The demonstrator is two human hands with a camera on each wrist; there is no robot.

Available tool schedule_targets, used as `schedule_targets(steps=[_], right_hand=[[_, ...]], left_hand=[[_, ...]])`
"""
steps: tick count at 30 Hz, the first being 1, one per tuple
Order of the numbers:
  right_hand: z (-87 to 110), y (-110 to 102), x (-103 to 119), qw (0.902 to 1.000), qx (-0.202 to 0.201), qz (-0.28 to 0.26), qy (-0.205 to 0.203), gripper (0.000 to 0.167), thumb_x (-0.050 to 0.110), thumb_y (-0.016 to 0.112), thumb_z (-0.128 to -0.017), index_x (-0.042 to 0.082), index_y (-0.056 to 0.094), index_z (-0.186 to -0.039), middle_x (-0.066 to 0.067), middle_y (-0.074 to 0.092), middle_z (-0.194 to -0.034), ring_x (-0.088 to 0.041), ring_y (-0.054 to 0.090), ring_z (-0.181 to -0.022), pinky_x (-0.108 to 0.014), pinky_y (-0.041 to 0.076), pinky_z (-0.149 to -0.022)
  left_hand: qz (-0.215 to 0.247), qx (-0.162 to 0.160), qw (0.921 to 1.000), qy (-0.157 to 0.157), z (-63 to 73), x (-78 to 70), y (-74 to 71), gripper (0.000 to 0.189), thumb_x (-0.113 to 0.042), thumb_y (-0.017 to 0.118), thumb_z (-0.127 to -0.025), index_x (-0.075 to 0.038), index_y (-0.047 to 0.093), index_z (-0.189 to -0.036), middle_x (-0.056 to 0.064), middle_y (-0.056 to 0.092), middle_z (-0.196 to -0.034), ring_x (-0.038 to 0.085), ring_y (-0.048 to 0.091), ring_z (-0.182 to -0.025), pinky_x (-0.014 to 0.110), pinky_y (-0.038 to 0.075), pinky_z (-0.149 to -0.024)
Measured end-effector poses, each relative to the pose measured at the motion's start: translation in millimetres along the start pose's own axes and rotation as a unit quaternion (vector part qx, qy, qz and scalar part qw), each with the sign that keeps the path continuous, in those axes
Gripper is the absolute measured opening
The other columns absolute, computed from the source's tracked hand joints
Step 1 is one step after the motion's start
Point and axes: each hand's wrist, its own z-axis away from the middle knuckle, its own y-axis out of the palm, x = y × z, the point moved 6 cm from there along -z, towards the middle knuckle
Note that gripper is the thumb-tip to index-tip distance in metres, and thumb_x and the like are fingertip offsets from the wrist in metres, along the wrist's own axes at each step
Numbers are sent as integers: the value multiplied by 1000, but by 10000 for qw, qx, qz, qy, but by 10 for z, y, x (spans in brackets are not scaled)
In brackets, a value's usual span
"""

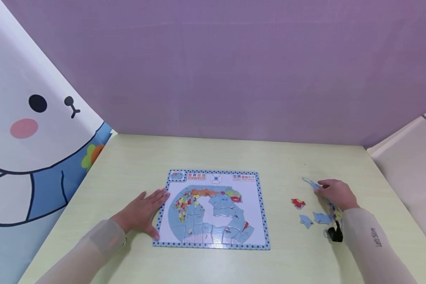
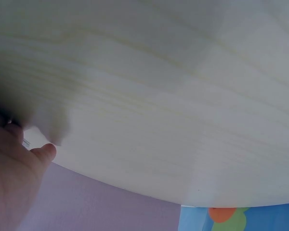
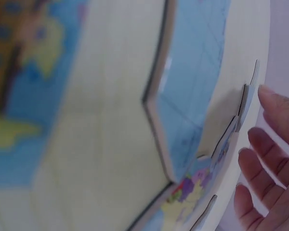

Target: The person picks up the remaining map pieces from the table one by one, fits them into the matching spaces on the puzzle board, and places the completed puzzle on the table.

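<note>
A world-map jigsaw board point(image 1: 250, 213) with a blue dotted border lies on the table, partly filled with map pieces around a white gap. My left hand point(image 1: 142, 213) rests with spread fingers on its left edge; the left wrist view shows only part of that hand point(image 2: 14, 168). At the right, my right hand point(image 1: 337, 193) reaches over loose puzzle pieces, fingertips at a long blue piece point(image 1: 310, 182). In the right wrist view its fingers point(image 3: 262, 144) are parted and slightly bent, close beside several pieces. A larger blue piece point(image 3: 192, 82) lies nearer that camera.
Left of my right hand lie a red piece point(image 1: 298, 203) and small blue pieces point(image 1: 306, 221), point(image 1: 321, 217). A black object point(image 1: 335, 233) is by the right sleeve. A purple panel point(image 1: 234, 79) stands behind the table point(image 1: 135, 154); a cartoon-printed cloth point(image 1: 56, 157) is at the left.
</note>
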Motion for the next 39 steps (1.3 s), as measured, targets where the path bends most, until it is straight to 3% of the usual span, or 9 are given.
schedule_targets(steps=[7,12,19,30,39], right_hand=[[-26,7,-38,9994,31,272,206,51,24,66,-90,-10,53,-126,-33,54,-120,-47,52,-106,-57,44,-84],[-25,4,-16,9988,125,482,-5,53,28,68,-88,-11,55,-123,-32,58,-115,-43,56,-99,-52,48,-76],[-31,-2,8,9977,235,628,134,53,31,68,-88,-10,58,-120,-32,57,-120,-44,57,-100,-49,49,-73],[-55,-2,41,9982,244,262,482,46,25,67,-90,-11,58,-118,-32,58,-117,-43,55,-99,-56,45,-83],[-62,21,38,9988,134,-182,440,46,18,69,-87,-13,53,-117,-32,56,-113,-41,53,-95,-51,45,-79]], left_hand=[[-15,6,10000,3,14,-14,-18,125,-69,77,-56,-3,27,-150,15,25,-156,35,18,-143,65,16,-108],[15,-15,10000,-5,17,-15,-24,125,-69,78,-55,-3,28,-150,14,25,-156,35,18,-143,65,16,-109],[22,-52,10000,47,22,-21,-16,125,-69,78,-55,-3,29,-149,15,26,-155,36,19,-143,65,17,-108],[39,-83,10000,26,37,-38,-43,124,-68,78,-56,-2,29,-149,16,26,-155,36,18,-143,65,16,-108],[18,-48,10000,10,36,-42,-33,124,-68,78,-56,-3,28,-150,15,26,-155,36,18,-143,65,16,-108]])
